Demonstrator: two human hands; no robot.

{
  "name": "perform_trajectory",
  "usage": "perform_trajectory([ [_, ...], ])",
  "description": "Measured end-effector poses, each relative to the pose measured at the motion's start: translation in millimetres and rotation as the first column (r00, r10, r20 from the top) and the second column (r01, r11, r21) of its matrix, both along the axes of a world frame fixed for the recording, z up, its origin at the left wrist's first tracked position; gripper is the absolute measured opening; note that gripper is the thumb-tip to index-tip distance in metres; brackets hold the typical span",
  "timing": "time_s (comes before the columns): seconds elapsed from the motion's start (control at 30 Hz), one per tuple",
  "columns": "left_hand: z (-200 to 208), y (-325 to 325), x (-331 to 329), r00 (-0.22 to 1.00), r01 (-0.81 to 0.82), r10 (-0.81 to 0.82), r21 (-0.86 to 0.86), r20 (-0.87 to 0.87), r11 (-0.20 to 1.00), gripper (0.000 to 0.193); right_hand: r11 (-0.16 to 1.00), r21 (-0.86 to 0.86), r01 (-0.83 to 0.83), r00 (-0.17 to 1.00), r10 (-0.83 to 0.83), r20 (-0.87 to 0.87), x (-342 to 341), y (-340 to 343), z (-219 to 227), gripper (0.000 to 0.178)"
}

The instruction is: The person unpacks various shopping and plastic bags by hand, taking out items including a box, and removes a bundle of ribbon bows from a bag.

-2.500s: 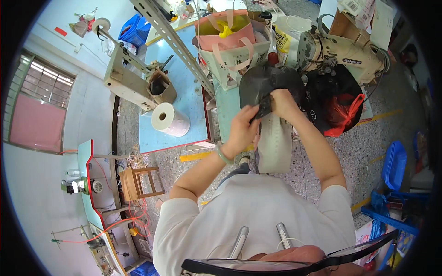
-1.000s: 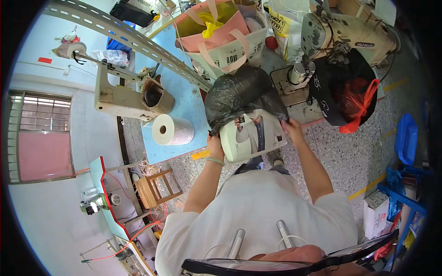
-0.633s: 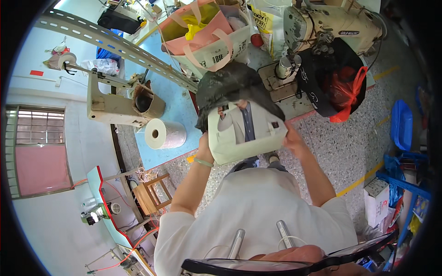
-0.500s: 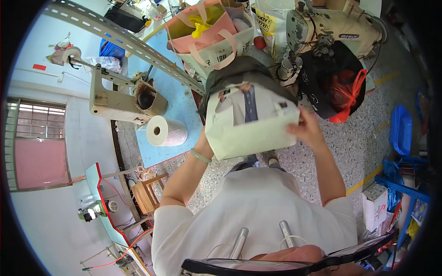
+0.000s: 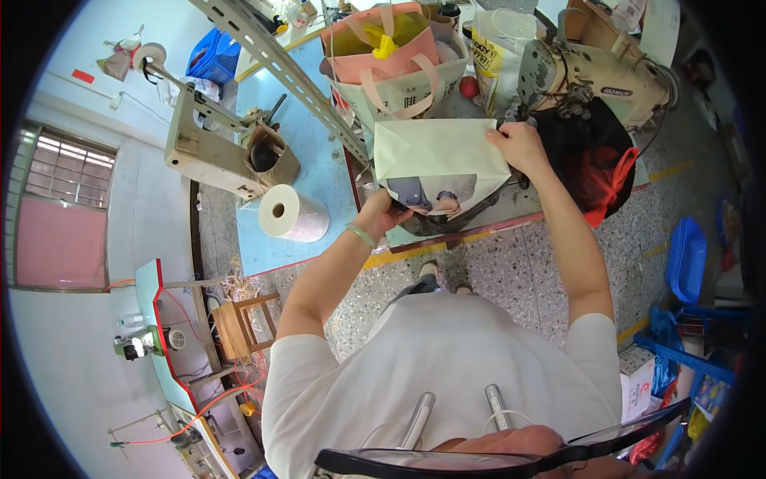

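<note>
A pale cream bag (image 5: 435, 148) with a printed picture of a clothed figure is stretched between my two hands, over the near edge of the table. My right hand (image 5: 520, 149) pinches its far right corner, thumb on the pale face. Down at the near left corner, my left hand (image 5: 383, 214) is closed on the printed side, its fingers partly hidden. Dark plastic (image 5: 451, 222) shows beneath the bag's near edge; whether it is joined to the bag I cannot tell.
Behind stands a large tote (image 5: 399, 88) with a pink bag in it. At right are a sewing machine (image 5: 594, 84) and a black bag with a red plastic bag (image 5: 610, 188). At left, a white roll (image 5: 294, 214) rests on a blue table, beside another machine (image 5: 211, 148) and a metal post (image 5: 291, 76).
The cream bag has moved away from my body and flipped over: its plain end now points away and the picture faces nearer. Both hands still hold it, the right one farther forward.
</note>
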State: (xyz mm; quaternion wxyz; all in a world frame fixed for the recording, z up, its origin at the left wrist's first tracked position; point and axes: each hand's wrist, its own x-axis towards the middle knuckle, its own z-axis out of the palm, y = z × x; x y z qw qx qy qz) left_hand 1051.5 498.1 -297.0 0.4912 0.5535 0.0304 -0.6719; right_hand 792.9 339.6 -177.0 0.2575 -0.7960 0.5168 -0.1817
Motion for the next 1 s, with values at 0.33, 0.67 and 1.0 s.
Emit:
perform_trajectory([
  [0.33, 10.7, 19.5, 24.2, 0.998, 0.03, -0.039, -0.14, -0.057, 0.99, 0.021, 0.982, 0.182, -0.053, 0.904, -0.031, 0.427, -6.5, 15.2, 47.5, 0.039],
  [0.67, 40.6, 34.0, 3.5, 0.995, -0.073, 0.054, -0.242, -0.083, 0.967, 0.026, 0.983, 0.135, -0.125, 0.845, 0.034, 0.534, -3.5, 14.3, 62.1, 0.037],
  [1.0, 50.6, 32.9, -4.6, 0.982, -0.165, 0.181, -0.209, 0.062, 0.964, 0.027, 0.999, 0.008, -0.032, 0.942, 0.028, 0.335, -21.0, 12.6, 46.5, 0.039],
])
